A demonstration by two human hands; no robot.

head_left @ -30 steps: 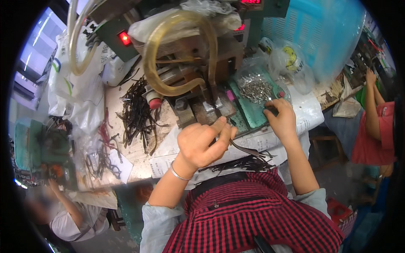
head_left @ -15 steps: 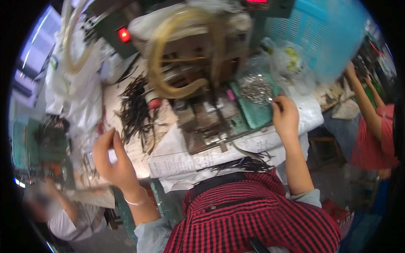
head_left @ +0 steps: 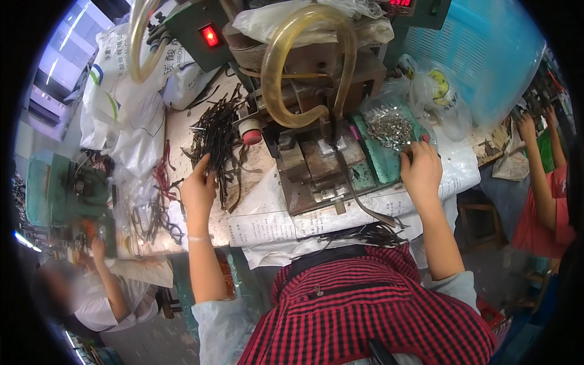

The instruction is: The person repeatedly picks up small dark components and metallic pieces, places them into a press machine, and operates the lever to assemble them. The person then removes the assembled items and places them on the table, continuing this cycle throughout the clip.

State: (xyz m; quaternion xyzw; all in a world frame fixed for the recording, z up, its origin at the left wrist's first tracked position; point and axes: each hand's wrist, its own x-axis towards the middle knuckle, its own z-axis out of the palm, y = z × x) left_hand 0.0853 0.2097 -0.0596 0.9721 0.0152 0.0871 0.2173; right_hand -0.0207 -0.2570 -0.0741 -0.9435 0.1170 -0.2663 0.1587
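Observation:
My left hand is at the near edge of a pile of dark straps on the table, thumb and forefinger slightly apart. No strap shows clearly between them. My right hand rests by the right edge of a green tray, fingers bent but apart, a small red spot at their tips. Small shiny metal pieces are heaped in the tray. Between my hands stands a press-like machine. One dark strap runs from under its head over the front edge toward me.
A red button juts from the machine's left side, below a looped yellowish hose. More dark straps lie at the table's front edge. White sacks are at left, a blue basket at right. People work on both sides.
My left hand has moved forward and right to the dark strap pile. My right hand stays beside the green tray. The whole view has shifted, with the machine now farther right in it.

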